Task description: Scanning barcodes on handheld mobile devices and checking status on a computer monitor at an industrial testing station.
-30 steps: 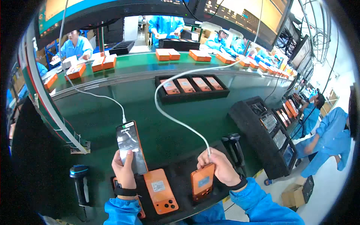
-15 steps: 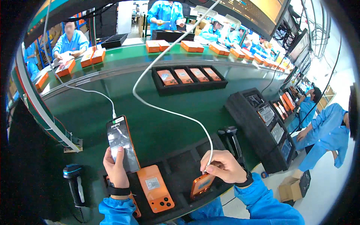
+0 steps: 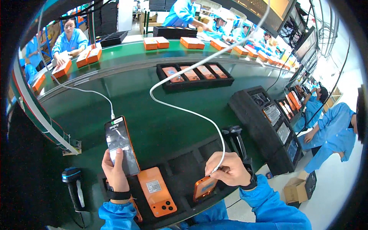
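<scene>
The dark-screened phone (image 3: 128,155) is face up in the left hand (image 3: 116,170). It has an orange edge, and a thin white cord (image 3: 92,92) is plugged into its far end. The orange phone (image 3: 204,187) is tipped up just below the right hand (image 3: 229,170), its back showing a pale sticker. A thick white cord (image 3: 184,110) goes into the right hand at this phone's top edge; its tip is hidden.

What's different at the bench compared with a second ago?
The right hand and the white cable end it pinches came down; the tilted orange phone beneath dipped lower toward the black foam tray. Nothing visibly grabbed or released. The left hand still holds the screen-up smartphone; the flat-lying orange phone stays in the tray.
</scene>
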The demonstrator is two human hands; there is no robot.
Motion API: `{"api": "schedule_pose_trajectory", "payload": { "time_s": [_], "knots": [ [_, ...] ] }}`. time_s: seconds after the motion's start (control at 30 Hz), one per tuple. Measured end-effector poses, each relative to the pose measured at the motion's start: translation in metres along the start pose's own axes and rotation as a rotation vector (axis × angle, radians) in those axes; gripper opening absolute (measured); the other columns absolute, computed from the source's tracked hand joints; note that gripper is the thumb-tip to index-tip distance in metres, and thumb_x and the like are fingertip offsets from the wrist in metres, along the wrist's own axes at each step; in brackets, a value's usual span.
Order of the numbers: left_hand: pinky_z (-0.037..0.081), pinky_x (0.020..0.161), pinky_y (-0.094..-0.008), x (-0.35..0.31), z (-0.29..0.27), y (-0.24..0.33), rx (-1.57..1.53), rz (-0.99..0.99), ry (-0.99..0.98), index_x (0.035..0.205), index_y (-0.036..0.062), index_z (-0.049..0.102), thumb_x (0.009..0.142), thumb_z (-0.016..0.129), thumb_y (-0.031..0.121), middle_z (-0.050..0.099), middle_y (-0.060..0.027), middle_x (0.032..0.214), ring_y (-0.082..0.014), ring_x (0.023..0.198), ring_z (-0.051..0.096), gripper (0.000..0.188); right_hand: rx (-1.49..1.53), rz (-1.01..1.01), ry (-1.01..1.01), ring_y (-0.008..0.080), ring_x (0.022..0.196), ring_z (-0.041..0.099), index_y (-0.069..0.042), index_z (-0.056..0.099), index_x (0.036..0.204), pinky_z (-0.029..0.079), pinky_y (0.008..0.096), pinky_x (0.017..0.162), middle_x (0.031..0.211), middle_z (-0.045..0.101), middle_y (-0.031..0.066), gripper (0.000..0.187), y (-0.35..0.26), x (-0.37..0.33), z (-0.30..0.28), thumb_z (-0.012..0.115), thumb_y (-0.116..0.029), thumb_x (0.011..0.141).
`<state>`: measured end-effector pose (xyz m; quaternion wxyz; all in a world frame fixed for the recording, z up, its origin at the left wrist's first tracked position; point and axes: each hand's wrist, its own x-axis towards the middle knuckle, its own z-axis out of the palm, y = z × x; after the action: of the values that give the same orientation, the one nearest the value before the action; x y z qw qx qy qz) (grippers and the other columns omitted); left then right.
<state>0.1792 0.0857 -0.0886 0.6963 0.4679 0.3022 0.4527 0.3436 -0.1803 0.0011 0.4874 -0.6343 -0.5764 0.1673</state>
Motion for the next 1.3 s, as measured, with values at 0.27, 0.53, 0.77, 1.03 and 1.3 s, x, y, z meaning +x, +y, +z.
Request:
{"api": "schedule_pose_trajectory", "payload": {
  "time_s": [0.27, 0.53, 0.77, 1.03, 1.3],
  "knots": [
    [0.046, 0.077, -0.0237, 0.005, -0.003, -0.005, 0.022, -0.009, 0.028, 0.109, -0.0025, 0.059, 0.089, 0.067, 0.016, 0.065, -0.0053, 0.098, -0.0090, 0.086, 0.059, 0.029, -0.065, 0.125, -0.060, 0.0219, 0.079, 0.063, 0.000, 0.068, 0.089, 0.050, 0.0311, 0.070, 0.090, 0.065, 0.0109, 0.013, -0.004, 0.009, -0.006, 0.067, -0.012, 0.085],
    [0.045, 0.075, -0.0227, 0.006, 0.002, 0.004, 0.009, 0.027, 0.004, 0.105, -0.0013, 0.061, 0.090, 0.065, 0.013, 0.065, -0.0031, 0.096, -0.0074, 0.084, 0.058, 0.021, 0.032, 0.275, -0.005, 0.0200, 0.086, 0.068, -0.002, 0.072, 0.096, 0.052, 0.0280, 0.075, 0.094, 0.069, 0.0129, 0.017, 0.000, 0.014, 0.008, 0.068, -0.013, 0.085],
    [0.045, 0.072, -0.0220, -0.006, 0.012, 0.005, -0.028, 0.056, -0.059, 0.098, 0.0023, 0.060, 0.088, 0.063, 0.005, 0.065, -0.0008, 0.092, -0.0066, 0.082, 0.057, 0.011, -0.563, 0.017, 0.281, 0.0322, 0.095, 0.063, 0.007, 0.052, 0.124, 0.051, 0.0379, 0.083, 0.109, 0.064, 0.0204, 0.052, 0.081, 0.068, 0.031, 0.067, -0.025, 0.086],
    [0.040, 0.071, -0.0225, -0.018, 0.005, 0.004, -0.182, -0.272, -0.369, 0.101, 0.0033, 0.058, 0.096, 0.053, 0.022, 0.055, 0.0035, 0.084, -0.0079, 0.077, 0.051, 0.020, 0.375, 0.004, 0.019, 0.0250, 0.134, 0.037, -0.003, 0.050, 0.134, 0.033, 0.0381, 0.106, 0.148, 0.036, 0.0132, 0.065, 0.037, 0.148, 0.079, 0.030, -0.054, 0.099],
    [0.041, 0.056, -0.0262, -0.012, 0.000, -0.033, -0.181, -0.366, -0.536, 0.087, 0.0079, 0.056, 0.090, 0.055, 0.025, 0.055, -0.0013, 0.074, -0.0128, 0.063, 0.052, 0.018, 0.851, 0.141, 0.484, 0.0137, 0.059, 0.051, -0.009, 0.046, 0.077, 0.054, 0.0382, 0.070, 0.068, 0.045, 0.0018, 0.040, 0.026, 0.167, 0.115, 0.038, -0.038, 0.102]
  ]
}}
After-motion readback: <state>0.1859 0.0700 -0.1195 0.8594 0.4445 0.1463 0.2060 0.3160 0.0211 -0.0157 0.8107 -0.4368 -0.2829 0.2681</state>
